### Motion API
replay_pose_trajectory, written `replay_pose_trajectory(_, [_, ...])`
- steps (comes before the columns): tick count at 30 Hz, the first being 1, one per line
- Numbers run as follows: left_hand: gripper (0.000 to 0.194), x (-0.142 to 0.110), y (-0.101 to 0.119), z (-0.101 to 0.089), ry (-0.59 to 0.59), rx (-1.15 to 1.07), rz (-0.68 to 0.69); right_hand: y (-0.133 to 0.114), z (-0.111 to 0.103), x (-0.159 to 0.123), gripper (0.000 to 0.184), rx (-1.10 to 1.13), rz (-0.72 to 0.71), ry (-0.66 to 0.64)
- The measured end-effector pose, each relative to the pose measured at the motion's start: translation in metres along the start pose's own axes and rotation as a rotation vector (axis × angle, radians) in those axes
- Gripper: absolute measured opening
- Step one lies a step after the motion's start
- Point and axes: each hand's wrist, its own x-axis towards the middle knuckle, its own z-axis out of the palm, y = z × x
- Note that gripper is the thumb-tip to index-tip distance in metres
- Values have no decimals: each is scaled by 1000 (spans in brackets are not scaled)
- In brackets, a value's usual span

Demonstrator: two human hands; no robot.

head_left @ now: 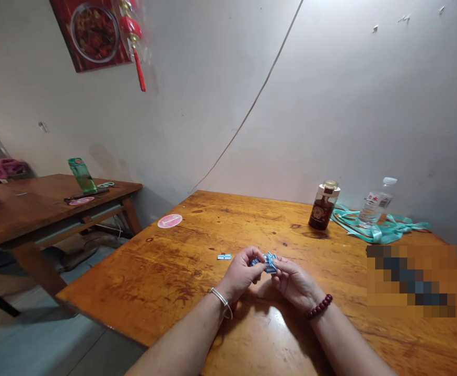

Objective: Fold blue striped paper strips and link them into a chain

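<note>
My left hand (241,272) and my right hand (294,284) meet above a varnished wooden table (142,277), pinching a small blue-and-white folded piece (269,263) between their fingertips. Its exact form is partly hidden by my fingers. A similar flat blue-and-white strip (224,256) lies on the table just left of my left hand, not touching it. A thin silver bangle circles my left wrist, and dark red beads circle my right.
At the table's far end stand a dark jar with a pale lid (324,206), a plastic water bottle (376,201) and teal ribbon (377,227). A pink round disc (170,221) lies far left. A pixelated patch covers the right side. Another wooden table (56,193) stands left, holding a green bottle (82,175).
</note>
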Motion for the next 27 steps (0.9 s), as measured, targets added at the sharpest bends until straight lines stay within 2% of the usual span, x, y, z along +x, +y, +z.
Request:
replay_pose_trajectory(3, [14,0,-1,1,-32,50,1,-1,1,0,11,-8,-5,15])
replay_pose_trajectory(8, [24,-1,1,1,-68,3,-56,0,0,1,10,-2,-26,44])
replay_pose_trajectory(13, [33,0,1,2,-21,-62,-133,2,1,1,15,-54,-45,32])
replay_pose_trajectory(19, [34,1,3,2,-65,-99,-147,1,1,2,14,-58,-31,22])
replay_pose_trajectory(27, [29,2,-3,0,-21,-96,-125,4,1,1,10,7,11,-12])
